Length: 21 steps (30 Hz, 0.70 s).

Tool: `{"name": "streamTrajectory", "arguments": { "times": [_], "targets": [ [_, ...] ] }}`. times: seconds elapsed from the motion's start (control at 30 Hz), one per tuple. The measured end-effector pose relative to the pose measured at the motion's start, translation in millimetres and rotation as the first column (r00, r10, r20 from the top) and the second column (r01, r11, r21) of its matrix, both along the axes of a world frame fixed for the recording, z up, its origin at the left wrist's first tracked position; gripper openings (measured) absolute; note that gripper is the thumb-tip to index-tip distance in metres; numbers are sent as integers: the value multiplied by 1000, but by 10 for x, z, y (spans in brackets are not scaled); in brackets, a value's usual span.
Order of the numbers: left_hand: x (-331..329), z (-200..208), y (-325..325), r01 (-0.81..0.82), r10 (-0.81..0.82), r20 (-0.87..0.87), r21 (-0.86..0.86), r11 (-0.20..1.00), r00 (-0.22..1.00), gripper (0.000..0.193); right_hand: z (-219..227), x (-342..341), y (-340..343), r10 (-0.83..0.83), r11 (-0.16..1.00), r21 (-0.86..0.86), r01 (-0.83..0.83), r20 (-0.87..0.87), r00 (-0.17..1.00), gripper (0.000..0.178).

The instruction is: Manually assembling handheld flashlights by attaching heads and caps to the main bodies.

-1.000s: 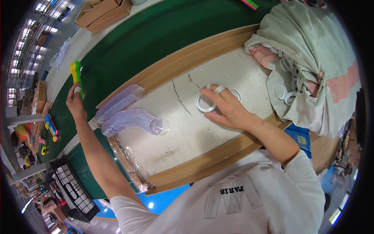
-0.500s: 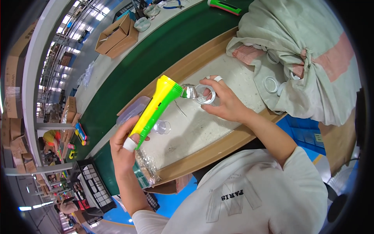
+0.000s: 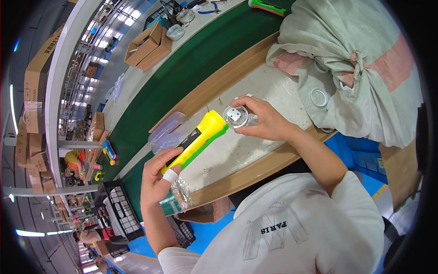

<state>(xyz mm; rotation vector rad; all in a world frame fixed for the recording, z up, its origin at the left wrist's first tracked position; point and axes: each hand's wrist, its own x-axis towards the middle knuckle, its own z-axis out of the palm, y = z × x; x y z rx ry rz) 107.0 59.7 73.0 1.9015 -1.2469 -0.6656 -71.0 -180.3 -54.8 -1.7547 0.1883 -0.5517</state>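
My left hand [image 3: 157, 178] is closed round the rear of a yellow and green flashlight [image 3: 197, 142], which is tilted with its wide, open head toward the right. A white cover is on the left thumb. Close to the head, my right hand [image 3: 269, 119] grips a clear plastic lens cup [image 3: 251, 119] between thumb and fingers. At the cup's near end sits a round reflector [image 3: 236, 117], its back with a small white plate facing the flashlight. A narrow gap separates the reflector from the flashlight's rim. Parts of the cup are hidden by my fingers.
Below my hands lies a shallow tray with a brown rim [image 3: 228, 189]. Clear plastic covers [image 3: 168, 130] lie at its left. A sack [image 3: 360, 82] with white rings [image 3: 319, 97] stands at the right. Beyond are a green belt [image 3: 191, 64], another flashlight [image 3: 269, 7] and a cardboard box [image 3: 148, 45].
The flashlight has tipped lower and rolled, so its black side panel shows. My right hand has turned the lens cup and reflector, bringing the reflector's back into view.
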Motion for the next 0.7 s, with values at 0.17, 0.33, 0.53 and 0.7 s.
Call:
{"name": "streamTrajectory", "arguments": {
  "times": [0.17, 0.33, 0.53, 0.7],
  "targets": [
    [-110, 103, -237, 202, -217, 216, 89, 975, 952, 37, 56, -121, -14, 51, 919, -389, -72, -64, 997, 54],
    [-189, 49, -308, 231, -248, 201, 107, 967, 948, 41, 294, -333, -14, 122, 888, -440, -136, -59, 991, 65],
    [-419, -213, -354, 291, -300, -86, -109, 951, 950, 43, 312, -472, 212, 119, 936, -353, 15, 356, 927, 68],
    [-521, -238, -383, 375, -393, -115, -154, 914, 912, 42, 297, -614, 342, 43, 903, -373, 212, 569, 821, 59]
  ]
}}
